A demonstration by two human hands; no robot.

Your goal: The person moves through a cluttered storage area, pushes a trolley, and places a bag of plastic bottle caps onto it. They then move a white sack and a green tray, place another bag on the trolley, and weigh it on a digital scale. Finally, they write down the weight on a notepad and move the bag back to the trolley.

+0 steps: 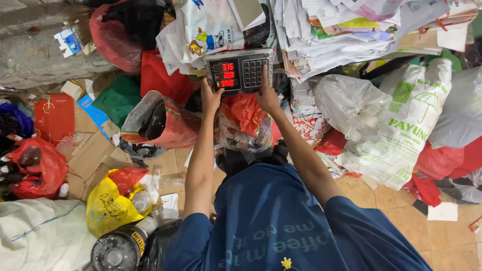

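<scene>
Yellow bag (108,208) at 8 o'clock on the floor (396,200), red bag (35,168) at 9 beside flattened cardboard (90,155). Left hand (211,98) just left of centre, fingers clamped on the lower left edge of the scale display (240,71), thumb up its side. Display sits at 12, red digits lit, keypad on its right half. Right hand (267,95) touches the keypad's lower right, fingers together, one extended onto the keys. Red sack (243,113) hangs below the display between both forearms. Paper stack (346,35) at 1, white sack (401,125) at 3.
</scene>
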